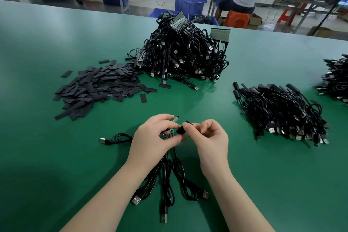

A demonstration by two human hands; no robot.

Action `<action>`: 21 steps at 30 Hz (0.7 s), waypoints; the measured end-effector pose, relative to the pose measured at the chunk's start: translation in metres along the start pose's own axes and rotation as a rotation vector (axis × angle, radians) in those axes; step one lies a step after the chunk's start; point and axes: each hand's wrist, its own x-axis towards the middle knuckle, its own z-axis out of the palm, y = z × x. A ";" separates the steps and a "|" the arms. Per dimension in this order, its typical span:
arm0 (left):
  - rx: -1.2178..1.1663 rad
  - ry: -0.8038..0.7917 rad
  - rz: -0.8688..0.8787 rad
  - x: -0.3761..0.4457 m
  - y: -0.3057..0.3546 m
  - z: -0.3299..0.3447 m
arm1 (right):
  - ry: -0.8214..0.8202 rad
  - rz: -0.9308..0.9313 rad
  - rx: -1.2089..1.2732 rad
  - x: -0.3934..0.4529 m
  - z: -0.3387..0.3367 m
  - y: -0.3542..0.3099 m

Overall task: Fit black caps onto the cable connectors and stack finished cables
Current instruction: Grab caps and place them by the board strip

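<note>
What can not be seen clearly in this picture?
- Head view: the connector under the left hand is mostly hidden by its fingers.
- The cap is partly covered by the right hand.
- The far-right cable pile is cut off by the frame edge.
- Whether the cap is on yet: cannot tell.

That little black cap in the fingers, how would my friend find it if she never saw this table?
Start at the green table and look near its front edge, where two bare hands meet. The right hand pinches one black cap at its fingertips, beside the left hand. Unlike the heap of loose caps lying far left, this one is lifted and alone.
</note>
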 end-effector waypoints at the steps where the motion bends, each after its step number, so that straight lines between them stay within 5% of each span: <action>1: 0.020 0.006 0.009 0.000 0.000 0.000 | 0.012 -0.004 0.004 0.000 0.001 0.000; 11: 0.045 0.052 0.068 0.000 -0.001 -0.001 | 0.078 -0.016 -0.065 -0.002 0.003 0.004; 21: 0.038 0.041 0.058 0.001 -0.002 -0.003 | -0.099 -0.007 -0.227 0.001 -0.002 -0.002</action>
